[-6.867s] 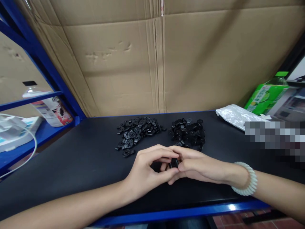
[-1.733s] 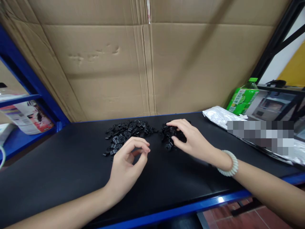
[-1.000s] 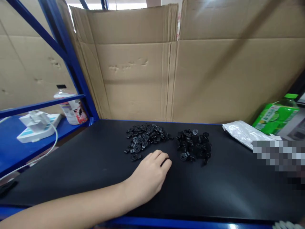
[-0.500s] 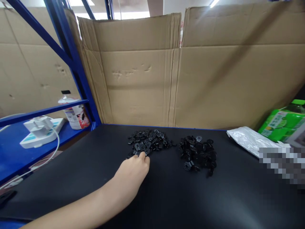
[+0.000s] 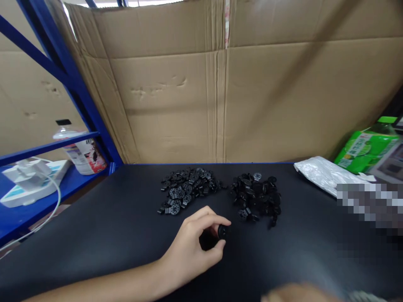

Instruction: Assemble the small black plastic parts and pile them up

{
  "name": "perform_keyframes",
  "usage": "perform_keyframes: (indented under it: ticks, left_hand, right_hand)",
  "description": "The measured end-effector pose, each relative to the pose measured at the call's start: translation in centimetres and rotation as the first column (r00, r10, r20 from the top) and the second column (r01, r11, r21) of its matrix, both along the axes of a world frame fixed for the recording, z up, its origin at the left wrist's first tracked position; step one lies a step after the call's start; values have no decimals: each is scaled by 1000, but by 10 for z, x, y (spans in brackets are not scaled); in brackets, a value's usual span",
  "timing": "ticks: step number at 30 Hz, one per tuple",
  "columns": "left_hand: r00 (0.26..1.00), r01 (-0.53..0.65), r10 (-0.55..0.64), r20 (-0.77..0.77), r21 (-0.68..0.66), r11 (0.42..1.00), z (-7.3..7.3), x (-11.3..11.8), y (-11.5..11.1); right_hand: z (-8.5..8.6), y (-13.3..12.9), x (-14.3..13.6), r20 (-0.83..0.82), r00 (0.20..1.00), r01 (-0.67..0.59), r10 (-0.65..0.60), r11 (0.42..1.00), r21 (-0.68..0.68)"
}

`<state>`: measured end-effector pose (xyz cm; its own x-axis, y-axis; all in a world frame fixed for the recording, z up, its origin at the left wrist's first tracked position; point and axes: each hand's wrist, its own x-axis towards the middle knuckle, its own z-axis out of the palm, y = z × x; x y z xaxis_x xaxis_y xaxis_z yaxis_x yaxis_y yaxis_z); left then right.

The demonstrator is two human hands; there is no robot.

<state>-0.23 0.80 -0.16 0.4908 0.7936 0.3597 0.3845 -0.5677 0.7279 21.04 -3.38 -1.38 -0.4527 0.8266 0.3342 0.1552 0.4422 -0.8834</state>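
Pinched between the thumb and fingers of my left hand (image 5: 198, 243) is a small round black plastic part (image 5: 223, 232), held over the black table top (image 5: 126, 239). Behind that hand lies a pile of black plastic pieces (image 5: 189, 186), flat discs with holes and short tabs. To the right of it is a second pile of black pieces (image 5: 256, 195), glossier and more tangled. My right hand (image 5: 299, 292) shows only as a blur at the bottom edge, and its fingers cannot be made out.
Cardboard panels (image 5: 170, 92) stand along the table's back edge. On the right are a silver bag (image 5: 324, 174) and a green package (image 5: 365, 149). A blue metal frame (image 5: 72, 84), a bottle (image 5: 82, 153) and a white power strip (image 5: 37, 188) with a cable stand at the left.
My left hand has drawn back from the left pile, toward me and to the right, with the black part now visible in it. My right hand has come in at the bottom. The view has tilted down.
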Motion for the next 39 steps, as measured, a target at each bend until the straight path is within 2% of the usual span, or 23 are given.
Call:
perform_keyframes:
  ticks: [2, 4, 7, 10, 15, 18, 20, 23, 26, 29, 32, 35, 39]
  left_hand:
    - [999, 11, -10, 44, -29, 1000, -3, 1, 0]
    - [996, 21, -16, 87, -52, 998, -3, 0, -1]
    - [989, 18, -9, 150, -58, 998, -1, -2, -2]
    - [985, 12, -5, 174, -40, 999, 4, -5, -4]
    - [979, 53, -46, 200, -27, 998, 6, -5, -5]
    - [970, 79, -78, 231, 2, 997, 4, -2, -6]
    - [968, 112, -112, 226, 9, 994, 4, 0, -8]
    - [970, 171, -164, 182, -23, 985, 6, 2, -11]
    - [968, 206, -194, 158, -67, 976, 7, 3, -13]
    - [958, 243, -218, 186, -126, 962, 6, 3, -14]
    - [962, 212, -190, 198, -99, 972, 4, 4, -14]
    - [977, 110, -106, 187, -14, 994, 3, 6, -11]
    - [981, 73, -71, 182, -1, 997, 2, 9, -8]
  right_hand:
    - [12, 1, -9, -45, 996, 73, -73, 997, -7]
    - [16, 8, -17, -115, 980, 150, -162, 983, -105]
    - [8, 23, -24, -161, 974, 82, -158, 913, -400]
    - [-3, 29, -25, -154, 978, 37, -137, 851, -524]
    - [1, 23, -25, -251, 959, -36, -127, 829, -558]
    - [9, 18, -26, -191, 981, -66, -41, 850, -523]
    - [11, 18, -24, -166, 986, -108, 22, 839, -533]
    - [10, 22, -20, -188, 980, -164, 66, 805, -570]
    - [8, 27, -17, -219, 969, -219, 111, 794, -567]
    - [8, 30, -21, -316, 929, -342, 192, 770, -539]
    - [13, 32, -28, -416, 882, -440, 220, 703, -560]
    - [17, 33, -33, -460, 868, -461, 186, 646, -609]
    - [14, 34, -33, -473, 866, -462, 163, 623, -631]
